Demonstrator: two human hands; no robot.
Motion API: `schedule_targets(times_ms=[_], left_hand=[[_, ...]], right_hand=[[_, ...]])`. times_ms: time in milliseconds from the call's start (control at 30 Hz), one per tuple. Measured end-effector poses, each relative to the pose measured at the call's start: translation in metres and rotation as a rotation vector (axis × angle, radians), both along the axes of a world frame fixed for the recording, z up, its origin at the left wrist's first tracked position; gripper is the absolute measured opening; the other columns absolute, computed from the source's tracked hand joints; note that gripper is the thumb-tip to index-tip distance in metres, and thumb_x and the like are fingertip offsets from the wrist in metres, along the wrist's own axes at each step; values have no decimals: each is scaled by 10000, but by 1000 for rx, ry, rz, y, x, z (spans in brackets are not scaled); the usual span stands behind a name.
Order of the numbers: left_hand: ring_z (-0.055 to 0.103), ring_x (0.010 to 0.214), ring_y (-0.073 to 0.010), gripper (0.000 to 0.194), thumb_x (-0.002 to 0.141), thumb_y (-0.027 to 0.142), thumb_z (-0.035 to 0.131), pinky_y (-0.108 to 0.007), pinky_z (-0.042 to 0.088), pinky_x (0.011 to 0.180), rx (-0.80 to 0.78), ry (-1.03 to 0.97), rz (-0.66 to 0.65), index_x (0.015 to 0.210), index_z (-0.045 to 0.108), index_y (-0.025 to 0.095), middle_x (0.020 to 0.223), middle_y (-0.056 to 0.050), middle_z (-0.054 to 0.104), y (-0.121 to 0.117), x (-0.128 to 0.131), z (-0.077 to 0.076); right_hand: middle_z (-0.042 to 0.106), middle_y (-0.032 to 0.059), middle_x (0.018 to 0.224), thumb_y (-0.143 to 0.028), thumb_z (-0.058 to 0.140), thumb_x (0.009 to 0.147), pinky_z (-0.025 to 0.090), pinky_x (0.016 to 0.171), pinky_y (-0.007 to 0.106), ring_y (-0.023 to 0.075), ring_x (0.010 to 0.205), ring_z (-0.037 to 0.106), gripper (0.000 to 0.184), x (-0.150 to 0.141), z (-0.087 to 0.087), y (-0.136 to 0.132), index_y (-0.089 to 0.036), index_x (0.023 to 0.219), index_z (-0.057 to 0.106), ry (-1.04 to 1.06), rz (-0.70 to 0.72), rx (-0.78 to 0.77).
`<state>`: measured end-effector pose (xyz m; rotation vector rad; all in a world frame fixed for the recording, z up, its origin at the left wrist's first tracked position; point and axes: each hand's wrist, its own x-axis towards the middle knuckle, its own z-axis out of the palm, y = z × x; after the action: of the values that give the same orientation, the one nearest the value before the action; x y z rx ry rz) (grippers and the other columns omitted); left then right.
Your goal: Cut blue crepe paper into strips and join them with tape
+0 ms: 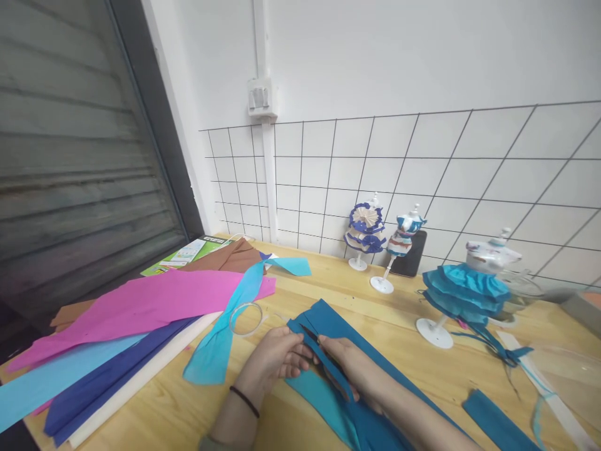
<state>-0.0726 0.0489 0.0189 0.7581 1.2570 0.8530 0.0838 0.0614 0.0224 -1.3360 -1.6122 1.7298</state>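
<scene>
Scissors (pixel 308 332) are in my right hand (pixel 350 363), their dark blades on a sheet of dark teal-blue crepe paper (pixel 359 335). A narrow strip along the sheet's left side is partly separated from the rest. The fingers of my left hand (pixel 282 351) are closed on the paper's edge just left of the blades. Most of the scissor handles are hidden behind my right hand. Lighter turquoise paper (pixel 322 401) lies beneath, between my two wrists. A clear tape ring (pixel 246 319) rests beyond my left hand, partly over a turquoise strip (pixel 211 351).
Pink paper (pixel 154 304) tops a pile of coloured sheets at left. Three small mannequins stand at the back right: a purple-trimmed one (pixel 365 232), one in blue and white (pixel 401 235), and one in a teal skirt (pixel 464 288). A cut blue piece (pixel 498 421) lies right.
</scene>
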Motion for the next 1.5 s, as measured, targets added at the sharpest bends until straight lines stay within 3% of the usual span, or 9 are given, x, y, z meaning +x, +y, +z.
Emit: schedule_targets(times_ms=[400,733,1067,1500], left_hand=[[580,498,-86,284,641,384,626,-174,382,443,9,6,-12,728,473,160,684,-44,656,0,-1,-2],[544,471,-69,301,608,404,643,-171,360,434,32,0,-23,668,491,152,628,-14,621,0,1,-2],[527,450,-64,320,588,422,658,-171,344,413,32,-10,-16,643,513,143,606,-10,602,0,0,-3],[534,451,-76,338,637,452,627,-171,351,420,24,3,80,722,448,179,573,16,586,2,-3,-3]], right_hand=[[393,-69,350,-398,305,885,141,249,188,57,242,269,412,-2,0,1,-166,630,530,-3,-11,-27],[358,-82,326,-371,289,899,170,268,190,56,239,236,414,-7,7,1,-170,613,511,52,20,-23],[354,-89,359,-373,319,889,149,268,192,52,246,229,374,-9,2,4,-179,621,494,36,9,-39],[355,-83,341,-409,302,891,180,270,184,63,256,262,401,-9,2,4,-170,655,520,11,-19,-57]])
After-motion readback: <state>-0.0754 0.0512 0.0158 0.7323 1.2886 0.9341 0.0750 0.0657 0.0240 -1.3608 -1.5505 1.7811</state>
